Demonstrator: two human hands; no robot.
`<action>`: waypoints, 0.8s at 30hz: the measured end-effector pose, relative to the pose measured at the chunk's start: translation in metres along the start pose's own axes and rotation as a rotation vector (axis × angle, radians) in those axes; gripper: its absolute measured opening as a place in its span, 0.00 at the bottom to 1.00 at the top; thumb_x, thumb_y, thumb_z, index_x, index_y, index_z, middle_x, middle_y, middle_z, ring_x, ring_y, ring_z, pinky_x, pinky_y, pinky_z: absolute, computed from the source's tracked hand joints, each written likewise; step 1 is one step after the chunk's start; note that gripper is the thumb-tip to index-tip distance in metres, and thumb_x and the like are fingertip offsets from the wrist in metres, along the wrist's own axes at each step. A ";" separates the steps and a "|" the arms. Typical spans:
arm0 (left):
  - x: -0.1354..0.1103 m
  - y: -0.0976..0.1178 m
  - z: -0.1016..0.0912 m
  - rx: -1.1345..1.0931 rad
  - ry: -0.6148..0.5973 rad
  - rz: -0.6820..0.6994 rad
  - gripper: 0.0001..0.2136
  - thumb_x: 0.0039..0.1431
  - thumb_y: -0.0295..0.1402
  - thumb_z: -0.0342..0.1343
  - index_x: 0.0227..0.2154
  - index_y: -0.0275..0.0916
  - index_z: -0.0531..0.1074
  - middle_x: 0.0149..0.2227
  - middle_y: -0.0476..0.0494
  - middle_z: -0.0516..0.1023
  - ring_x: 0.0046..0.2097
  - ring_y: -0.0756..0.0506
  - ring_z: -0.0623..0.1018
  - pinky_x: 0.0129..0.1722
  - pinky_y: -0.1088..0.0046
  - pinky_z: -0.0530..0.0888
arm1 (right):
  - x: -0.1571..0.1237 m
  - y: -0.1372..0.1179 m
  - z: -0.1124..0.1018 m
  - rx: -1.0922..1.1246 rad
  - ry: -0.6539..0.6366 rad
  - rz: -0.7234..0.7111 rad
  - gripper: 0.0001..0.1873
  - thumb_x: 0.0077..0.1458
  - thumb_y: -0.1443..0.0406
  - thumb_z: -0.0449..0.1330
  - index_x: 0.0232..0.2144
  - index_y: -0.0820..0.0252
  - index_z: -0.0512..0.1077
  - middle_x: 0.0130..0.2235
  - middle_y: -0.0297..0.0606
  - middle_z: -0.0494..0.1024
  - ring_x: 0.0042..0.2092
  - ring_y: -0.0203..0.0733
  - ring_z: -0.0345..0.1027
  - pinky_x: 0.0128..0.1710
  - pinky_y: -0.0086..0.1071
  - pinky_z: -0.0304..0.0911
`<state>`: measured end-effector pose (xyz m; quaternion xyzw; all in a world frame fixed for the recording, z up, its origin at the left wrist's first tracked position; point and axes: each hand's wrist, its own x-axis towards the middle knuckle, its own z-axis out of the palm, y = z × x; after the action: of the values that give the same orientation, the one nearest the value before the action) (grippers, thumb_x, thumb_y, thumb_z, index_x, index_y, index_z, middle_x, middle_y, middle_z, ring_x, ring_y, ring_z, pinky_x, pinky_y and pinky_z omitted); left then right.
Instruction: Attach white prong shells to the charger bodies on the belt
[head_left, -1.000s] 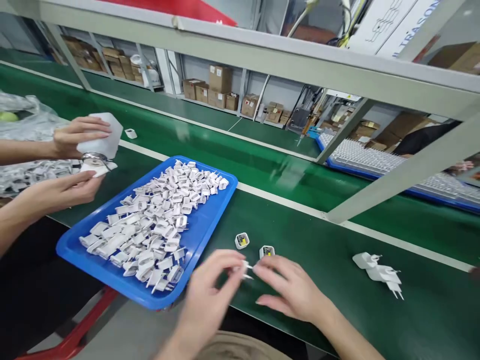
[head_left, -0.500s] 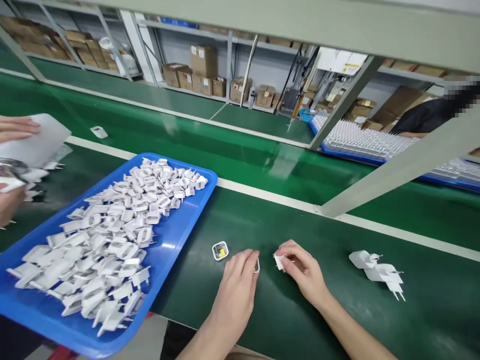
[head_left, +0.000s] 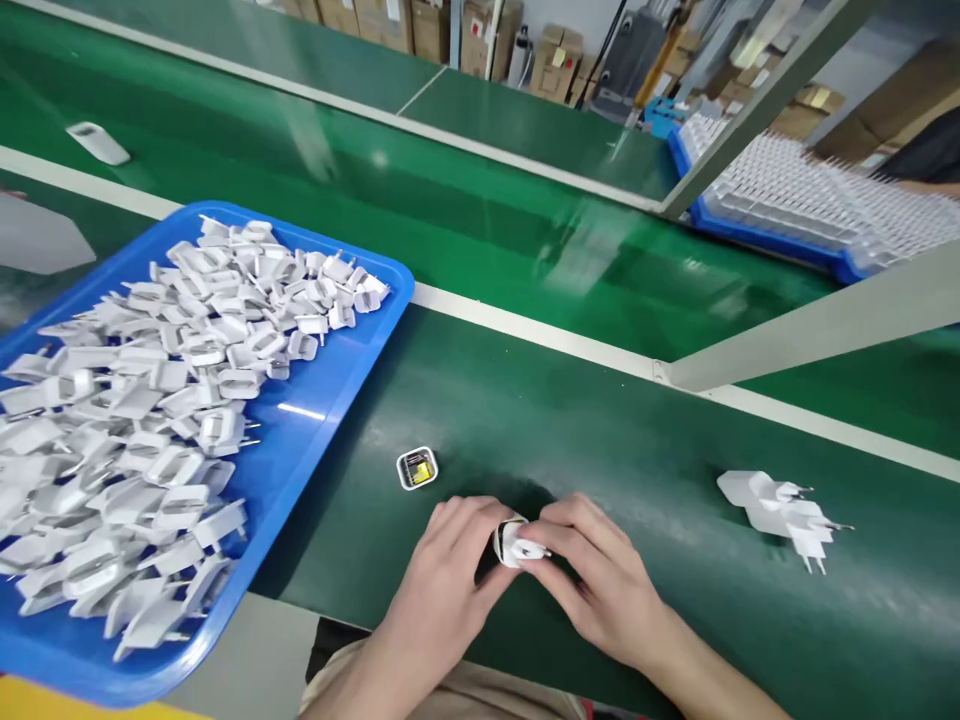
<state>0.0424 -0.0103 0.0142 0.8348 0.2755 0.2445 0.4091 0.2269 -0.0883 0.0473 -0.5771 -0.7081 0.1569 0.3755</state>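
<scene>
Between my two hands, low in the middle of the head view, two white charger parts meet. My left hand (head_left: 450, 565) is closed around an open-ended charger housing (head_left: 501, 541). With thumb and fingertips my right hand (head_left: 600, 575) pinches a white plug cover (head_left: 529, 549) with metal pins, against the housing's open end. Whether the two are fully seated is hidden by the fingers. Just beyond my left hand, another open housing (head_left: 417, 468) stands on the green bench, a yellow component and dark parts showing inside. Several white two-pin chargers (head_left: 780, 508) lie together at the right.
A blue tray (head_left: 319, 440) heaped with white plug covers (head_left: 172, 380) fills the left. One loose white housing (head_left: 99, 143) lies on the green belt behind. A slanted metal post (head_left: 810, 335) rises at the right. Across the line is a tray of upright white pieces (head_left: 802, 190).
My right hand has moved left and brought the plug cover against the housing in my left hand. The view has tilted down. At the far left, the co-worker's hands have mostly left view.
</scene>
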 end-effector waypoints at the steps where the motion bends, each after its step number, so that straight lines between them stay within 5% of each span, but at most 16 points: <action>1: 0.000 0.000 0.000 -0.001 0.007 0.002 0.08 0.72 0.32 0.55 0.50 0.44 0.66 0.48 0.47 0.77 0.47 0.45 0.75 0.47 0.66 0.70 | 0.001 0.000 0.000 -0.007 -0.010 0.007 0.07 0.70 0.69 0.57 0.49 0.58 0.71 0.40 0.40 0.74 0.38 0.40 0.67 0.38 0.34 0.69; 17: 0.002 0.000 0.001 -0.065 -0.015 -0.025 0.06 0.72 0.33 0.56 0.48 0.44 0.67 0.48 0.50 0.76 0.46 0.46 0.73 0.46 0.68 0.67 | 0.002 -0.006 0.002 -0.034 -0.112 0.073 0.10 0.68 0.74 0.55 0.49 0.61 0.70 0.40 0.41 0.75 0.39 0.43 0.66 0.40 0.36 0.65; 24: 0.001 0.000 -0.001 -0.099 -0.020 -0.013 0.07 0.71 0.30 0.56 0.48 0.42 0.67 0.47 0.48 0.75 0.45 0.45 0.72 0.46 0.66 0.66 | 0.005 -0.016 0.005 -0.254 -0.084 0.016 0.10 0.68 0.74 0.54 0.48 0.61 0.71 0.39 0.42 0.76 0.35 0.42 0.66 0.35 0.36 0.63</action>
<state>0.0424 -0.0093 0.0144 0.8140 0.2644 0.2467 0.4545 0.2117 -0.0877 0.0564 -0.6186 -0.7326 0.0933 0.2682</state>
